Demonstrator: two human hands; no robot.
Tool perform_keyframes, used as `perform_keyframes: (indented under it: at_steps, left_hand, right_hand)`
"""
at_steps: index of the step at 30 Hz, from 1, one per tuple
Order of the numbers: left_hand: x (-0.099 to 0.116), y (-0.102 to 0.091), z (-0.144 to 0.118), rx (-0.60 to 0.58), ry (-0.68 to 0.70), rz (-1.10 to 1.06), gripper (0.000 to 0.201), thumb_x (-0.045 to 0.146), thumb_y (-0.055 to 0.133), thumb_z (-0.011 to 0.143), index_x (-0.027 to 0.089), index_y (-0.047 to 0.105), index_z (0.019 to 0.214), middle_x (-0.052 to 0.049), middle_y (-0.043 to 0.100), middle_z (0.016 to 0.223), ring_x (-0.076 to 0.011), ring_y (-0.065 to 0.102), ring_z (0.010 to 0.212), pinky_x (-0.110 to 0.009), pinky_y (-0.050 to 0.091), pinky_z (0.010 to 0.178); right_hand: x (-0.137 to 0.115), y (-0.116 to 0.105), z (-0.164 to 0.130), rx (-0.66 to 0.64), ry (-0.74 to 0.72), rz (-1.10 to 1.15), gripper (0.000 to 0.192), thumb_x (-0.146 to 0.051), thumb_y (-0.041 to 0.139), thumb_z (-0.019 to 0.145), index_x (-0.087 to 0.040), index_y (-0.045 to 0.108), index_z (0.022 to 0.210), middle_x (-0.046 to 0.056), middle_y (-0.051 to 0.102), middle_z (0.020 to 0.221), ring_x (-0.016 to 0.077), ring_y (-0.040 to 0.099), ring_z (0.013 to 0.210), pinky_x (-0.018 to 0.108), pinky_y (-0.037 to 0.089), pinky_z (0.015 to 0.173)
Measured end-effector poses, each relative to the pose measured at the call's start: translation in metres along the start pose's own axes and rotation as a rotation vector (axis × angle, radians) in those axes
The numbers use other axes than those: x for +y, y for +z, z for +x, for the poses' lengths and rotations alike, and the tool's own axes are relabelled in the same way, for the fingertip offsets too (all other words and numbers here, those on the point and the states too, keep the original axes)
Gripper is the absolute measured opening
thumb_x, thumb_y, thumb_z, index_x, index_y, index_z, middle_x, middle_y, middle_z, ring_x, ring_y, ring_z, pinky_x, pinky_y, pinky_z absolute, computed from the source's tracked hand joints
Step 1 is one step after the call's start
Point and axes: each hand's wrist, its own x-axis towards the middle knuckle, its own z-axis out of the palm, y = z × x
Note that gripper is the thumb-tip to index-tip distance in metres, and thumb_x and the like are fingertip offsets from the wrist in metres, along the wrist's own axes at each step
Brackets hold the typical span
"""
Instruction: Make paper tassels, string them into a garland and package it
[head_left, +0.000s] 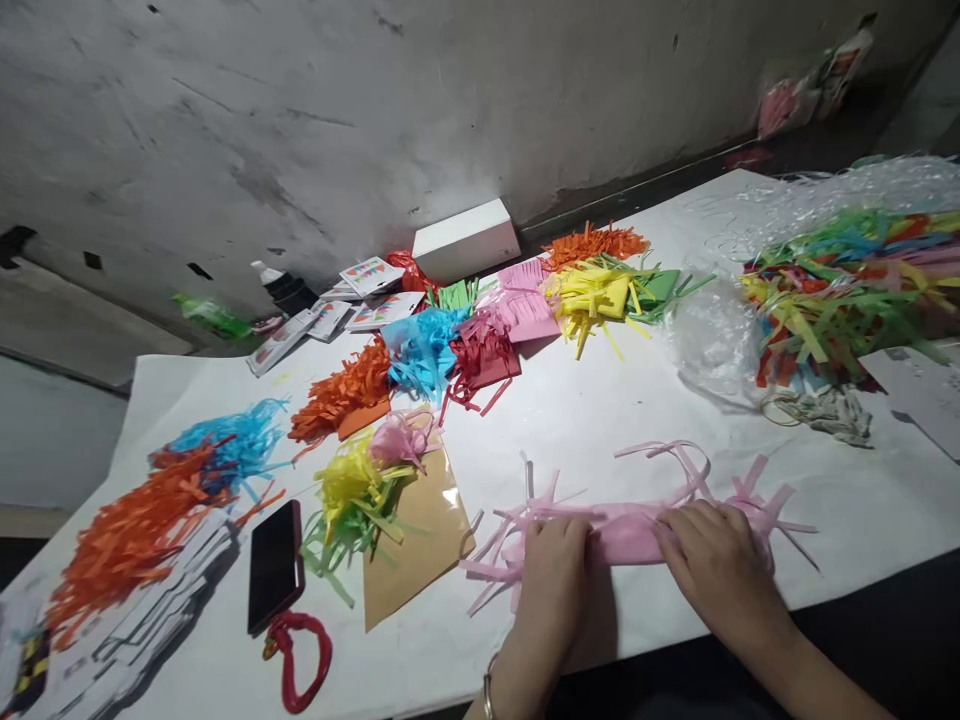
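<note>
A pink tissue paper sheet [630, 533] with fringed strips at both ends lies across the white table near its front edge. My left hand [556, 565] is closed over its left part, fingers curled down on the paper. On the right part, my right hand [716, 560] is closed too, its fingertips hidden against the paper. Between the two hands the middle of the paper is flat and uncut. Loose pink strips stick out past each hand, and one long strip curls up behind my right hand.
A brown envelope [427, 560] bears yellow, green and pink fringed paper [352, 480]. Left of it lie a phone [274, 565] with a red strap [326, 650] and orange fringe [142, 530]. Behind stands a white box [465, 240]; clear plastic wrap [712, 335] lies to the right.
</note>
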Motion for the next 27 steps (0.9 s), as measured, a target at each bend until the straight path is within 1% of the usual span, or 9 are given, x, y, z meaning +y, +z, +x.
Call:
perform_keyframes:
  at_steps: [5, 8, 12, 15, 17, 19, 21, 24, 27]
  left_hand:
    - [0.009, -0.009, 0.026, -0.070, -0.064, 0.052, 0.020, 0.018, 0.053, 0.096, 0.018, 0.065, 0.081, -0.009, 0.077, 0.079, -0.0283, 0.071, 0.075, -0.037, 0.043, 0.070]
    - [0.011, -0.009, 0.026, -0.074, -0.101, 0.057, 0.018, 0.017, 0.051, 0.097, 0.018, 0.065, 0.085, -0.007, 0.077, 0.078, -0.0278, 0.072, 0.074, -0.037, 0.044, 0.071]
    - [0.005, -0.012, 0.019, -0.055, -0.138, 0.054, 0.016, 0.015, 0.049, 0.098, 0.019, 0.064, 0.101, -0.005, 0.077, 0.080, -0.0272, 0.073, 0.079, -0.039, 0.046, 0.079]
    - [-0.013, -0.017, 0.011, 0.010, -0.163, 0.086, 0.025, 0.013, 0.056, 0.093, 0.017, 0.061, 0.118, -0.005, 0.076, 0.082, -0.0291, 0.072, 0.083, -0.044, 0.047, 0.082]
    - [-0.025, -0.019, 0.003, 0.148, -0.153, 0.136, 0.036, 0.013, 0.060, 0.091, 0.017, 0.058, 0.127, -0.009, 0.075, 0.095, -0.0309, 0.070, 0.091, -0.047, 0.048, 0.085]
    - [-0.030, -0.018, -0.006, 0.327, -0.057, 0.170, 0.042, 0.016, 0.061, 0.092, 0.018, 0.055, 0.133, -0.014, 0.070, 0.115, -0.0331, 0.065, 0.104, -0.050, 0.047, 0.089]
    - [-0.025, -0.014, -0.013, 0.436, 0.151, 0.140, 0.039, 0.016, 0.059, 0.093, 0.019, 0.055, 0.132, -0.015, 0.066, 0.126, -0.0319, 0.060, 0.114, -0.050, 0.043, 0.097]
    - [-0.008, -0.003, -0.014, 0.377, 0.460, 0.070, 0.033, 0.011, 0.055, 0.095, 0.021, 0.058, 0.126, -0.009, 0.068, 0.124, -0.0263, 0.058, 0.115, -0.050, 0.033, 0.109]
    - [0.001, 0.007, -0.006, 0.270, 0.521, 0.087, 0.020, 0.009, 0.058, 0.094, 0.020, 0.062, 0.110, -0.004, 0.072, 0.108, -0.0229, 0.061, 0.099, -0.048, 0.034, 0.103]
  right_hand:
    - [0.002, 0.004, 0.004, -0.028, 0.033, -0.077, 0.025, -0.017, 0.046, 0.104, -0.016, 0.067, 0.090, 0.006, 0.067, 0.076, 0.0242, 0.062, 0.078, 0.042, 0.035, 0.080]
    - [0.004, 0.005, 0.003, -0.035, 0.025, -0.094, 0.025, -0.017, 0.045, 0.104, -0.017, 0.067, 0.093, 0.006, 0.068, 0.077, 0.0240, 0.063, 0.081, 0.042, 0.035, 0.081]
    - [0.006, 0.007, 0.002, -0.032, 0.015, -0.103, 0.024, -0.016, 0.045, 0.104, -0.018, 0.068, 0.096, 0.005, 0.069, 0.079, 0.0238, 0.064, 0.082, 0.041, 0.035, 0.080]
    - [0.007, 0.007, 0.003, -0.037, 0.011, -0.103, 0.025, -0.016, 0.044, 0.104, -0.018, 0.068, 0.096, 0.005, 0.069, 0.078, 0.0231, 0.063, 0.079, 0.042, 0.035, 0.080]
    - [0.006, 0.006, 0.003, -0.038, 0.006, -0.102, 0.025, -0.016, 0.044, 0.104, -0.018, 0.068, 0.095, 0.004, 0.068, 0.076, 0.0230, 0.063, 0.077, 0.042, 0.034, 0.079]
    - [0.007, 0.006, 0.003, -0.042, 0.005, -0.098, 0.026, -0.017, 0.044, 0.105, -0.018, 0.067, 0.094, 0.004, 0.068, 0.075, 0.0230, 0.063, 0.076, 0.042, 0.034, 0.078]
    - [0.008, 0.006, 0.003, -0.051, 0.003, -0.092, 0.026, -0.018, 0.044, 0.105, -0.019, 0.067, 0.094, 0.003, 0.069, 0.076, 0.0231, 0.064, 0.076, 0.042, 0.034, 0.078]
    - [0.012, 0.008, 0.003, -0.070, -0.007, -0.084, 0.025, -0.021, 0.044, 0.105, -0.020, 0.067, 0.096, 0.004, 0.070, 0.079, 0.0236, 0.065, 0.079, 0.041, 0.035, 0.077]
    - [0.017, 0.007, 0.005, -0.082, -0.009, -0.075, 0.026, -0.025, 0.043, 0.106, -0.020, 0.066, 0.097, 0.004, 0.071, 0.081, 0.0228, 0.066, 0.078, 0.041, 0.037, 0.076]
